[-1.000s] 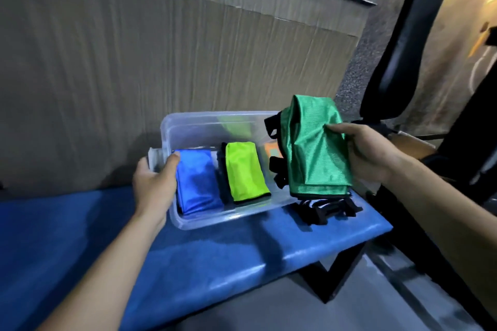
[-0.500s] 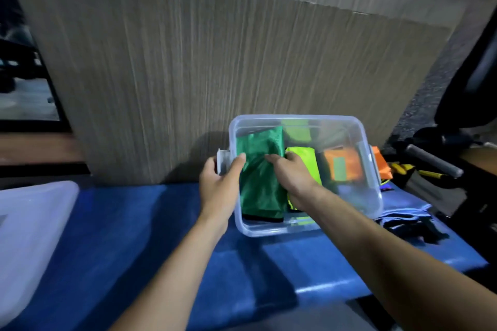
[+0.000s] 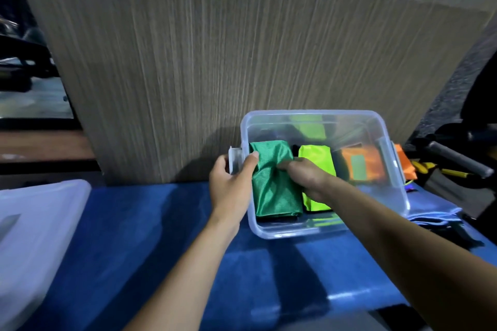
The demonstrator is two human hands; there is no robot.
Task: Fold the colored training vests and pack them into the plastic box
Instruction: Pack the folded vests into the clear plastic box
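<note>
Green folded training vest (image 3: 273,185) lies at the left end of the clear plastic box (image 3: 317,231) on the blue surface (image 3: 150,223), beside a lime folded vest (image 3: 316,161). Left hand (image 3: 231,185) grips the box's left wall; right hand's (image 3: 306,177) fingers (image 3: 283,165) pinch the green vest.

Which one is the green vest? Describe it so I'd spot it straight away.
Find the clear plastic box on the blue bench. The green vest is the folded bundle at its left end, under both hands. Its neighbour is lime-yellow; an orange one lies further right.
</note>
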